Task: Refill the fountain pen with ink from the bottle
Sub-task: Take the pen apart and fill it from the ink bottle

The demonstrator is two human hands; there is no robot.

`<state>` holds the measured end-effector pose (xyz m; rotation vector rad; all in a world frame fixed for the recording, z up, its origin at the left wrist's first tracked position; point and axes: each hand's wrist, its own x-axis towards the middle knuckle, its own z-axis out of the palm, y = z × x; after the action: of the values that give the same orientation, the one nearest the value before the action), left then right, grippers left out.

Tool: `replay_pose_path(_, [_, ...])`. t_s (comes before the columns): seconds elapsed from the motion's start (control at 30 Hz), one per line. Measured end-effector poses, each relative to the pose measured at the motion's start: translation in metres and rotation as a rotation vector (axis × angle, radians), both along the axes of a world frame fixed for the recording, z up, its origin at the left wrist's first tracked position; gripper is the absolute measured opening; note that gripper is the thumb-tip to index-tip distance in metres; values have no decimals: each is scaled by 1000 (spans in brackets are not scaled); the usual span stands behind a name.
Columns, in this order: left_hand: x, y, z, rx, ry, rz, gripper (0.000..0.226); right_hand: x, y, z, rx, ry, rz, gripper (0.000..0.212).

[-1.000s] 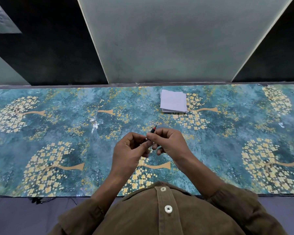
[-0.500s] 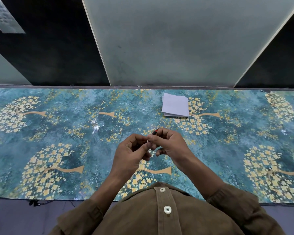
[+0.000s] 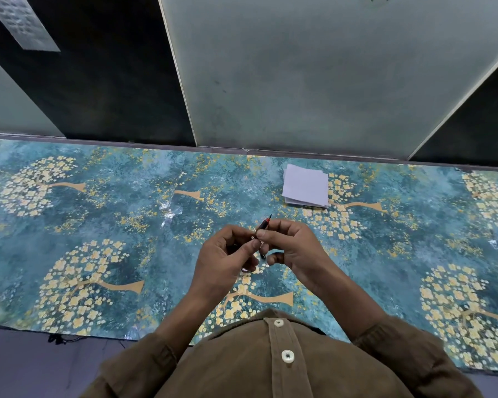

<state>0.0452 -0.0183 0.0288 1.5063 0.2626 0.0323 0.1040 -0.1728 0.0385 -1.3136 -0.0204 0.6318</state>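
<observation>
Both hands (image 3: 259, 251) pinch a fountain pen (image 3: 264, 224) above table (image 3: 127, 225).

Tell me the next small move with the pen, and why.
Probably keep twisting the pen apart: both the left hand and right hand pinch it above the table, and no ink bottle is in view yet.

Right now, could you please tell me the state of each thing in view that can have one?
fountain pen: uncapped, off the table, tip pointing up and away, held by both hands.
left hand: closed on the pen's lower end.
right hand: pinching the pen near its tip.
paper stack: folded, lying flat on the table, untouched.
ink bottle: not in view.
</observation>
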Motion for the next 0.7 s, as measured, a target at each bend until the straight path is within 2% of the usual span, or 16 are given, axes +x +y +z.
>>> replay_pose_path(0.53, [4, -3, -1, 1, 25, -23, 9, 0, -3, -1, 38, 37, -33, 5])
replay_pose_path(0.63, [4, -4, 1, 11, 9, -39, 8, -1, -3, 1, 29, 34, -35, 23])
replay_pose_path(0.7, [3, -4, 0, 20, 5, -47, 8, -1, -3, 0, 2, 30, -49, 27])
